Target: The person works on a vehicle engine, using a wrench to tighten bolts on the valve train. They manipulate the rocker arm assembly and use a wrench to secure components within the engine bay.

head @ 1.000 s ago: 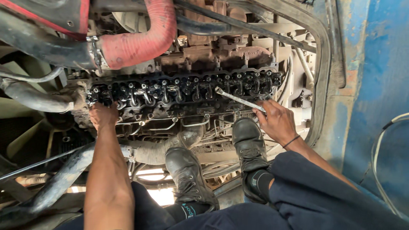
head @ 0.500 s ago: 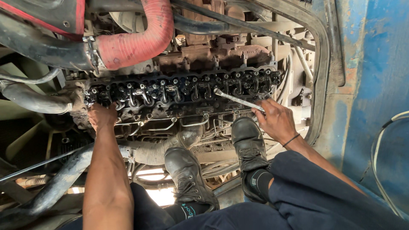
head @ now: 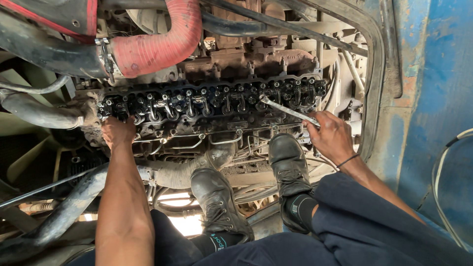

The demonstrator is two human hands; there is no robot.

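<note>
Wrench in right hand, over engine

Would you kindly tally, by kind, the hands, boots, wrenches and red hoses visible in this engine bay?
Hands: 2, the left hand resting on the engine head and the right hand with its grip on the wrench.
Black boots: 2, one and another.
Wrenches: 1, the wrench.
Red hoses: 1, the red hose.
Total: 6

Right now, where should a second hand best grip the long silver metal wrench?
Probably the bare middle of the long silver metal wrench, coming from above. Its far end sits on the black oily cylinder head, and the right hand holds the near end.
</note>
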